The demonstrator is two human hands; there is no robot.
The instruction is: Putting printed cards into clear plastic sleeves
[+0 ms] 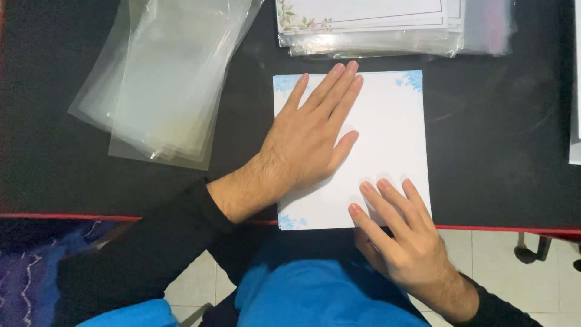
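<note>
A small stack of white sheets with blue flower corners point(387, 133) lies on the black table point(496, 163), its near edge at the table's front rim. My left hand point(311, 136) rests flat on the stack's left half, fingers spread and pointing away from me. My right hand point(399, 233) presses its fingertips on the stack's lower right part, palm hanging off the table edge. Neither hand grips anything.
A loose pile of clear plastic sleeves point(163, 79) lies at the far left. A stack of packed flower-bordered sheets point(369, 24) sits at the far middle. White paper edges point(575, 121) show at the right. A red rim point(91, 216) borders the table front.
</note>
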